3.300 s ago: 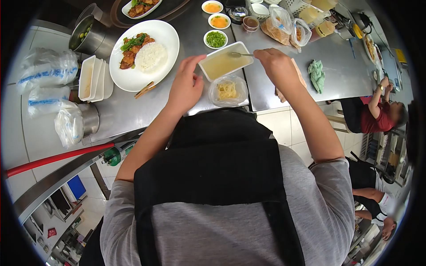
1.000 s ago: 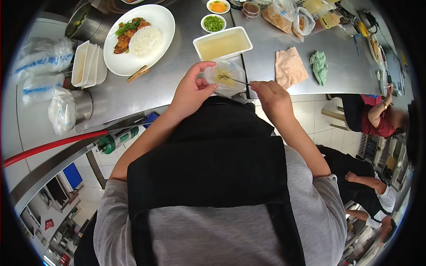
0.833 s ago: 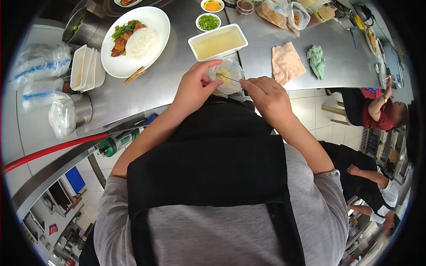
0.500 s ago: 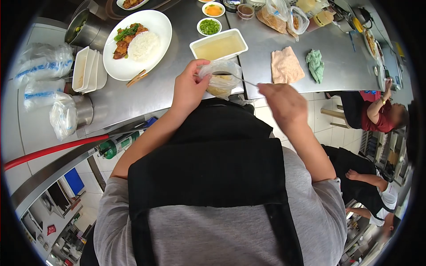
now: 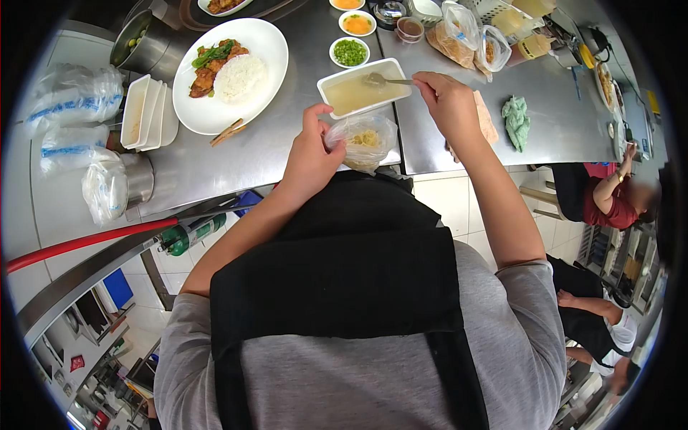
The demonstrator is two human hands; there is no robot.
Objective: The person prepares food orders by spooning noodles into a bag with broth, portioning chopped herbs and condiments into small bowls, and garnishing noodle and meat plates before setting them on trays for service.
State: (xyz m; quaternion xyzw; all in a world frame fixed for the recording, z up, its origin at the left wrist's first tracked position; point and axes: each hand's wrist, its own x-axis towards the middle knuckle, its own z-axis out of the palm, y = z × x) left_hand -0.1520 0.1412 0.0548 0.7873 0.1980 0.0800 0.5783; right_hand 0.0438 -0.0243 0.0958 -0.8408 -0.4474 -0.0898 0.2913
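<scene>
Your right hand (image 5: pixel 446 100) pinches a spoon (image 5: pixel 390 81) by the end of its handle, fingers closed and knuckles up. The spoon's bowl sits in the pale liquid (image 5: pixel 351 94) of a white tray (image 5: pixel 324 92), its handle crossing the right rim roughly along the tray's length.

Key relation: the tray's long axis runs left to right across your front, slightly slanted, right end farther from you. A plastic bag (image 5: pixel 385 129) of yellow strands (image 5: pixel 367 138) lies on your side of it, just beside the near rim; whether the two touch, you cannot tell. From the spoon's bowl, the strands lie almost straight toward your body.

Your left hand (image 5: pixel 317 154) is nearer the bag: thumb and curled fingers have its left edge, partly hidden, while the index finger extends toward the tray's near left corner, contact unclear. Your right hand is nearer the tray's right end.

Beyond the tray's far rim: a small dish (image 5: pixel 332 57) of chopped greens (image 5: pixel 350 52).
</scene>
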